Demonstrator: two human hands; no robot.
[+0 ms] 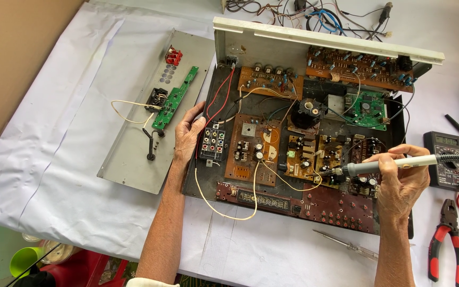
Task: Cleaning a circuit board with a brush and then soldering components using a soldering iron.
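Right hand: your right hand grips the soldering iron like a pen, fingers closed around it.
Tip: it touches the small brown board, left of your grip.
Left hand: your left hand lies flat and open on the chassis edge, holding nothing.
Progress: the cover panel is already off; boards are exposed, soldering in progress.
Nearby: multimeter and pliers wait right of your grip.

There were two hands, one soldering iron, one multimeter, one pair of pliers, one screwdriver.

an electronics repair bench: multimeter, pliers, loose wires.
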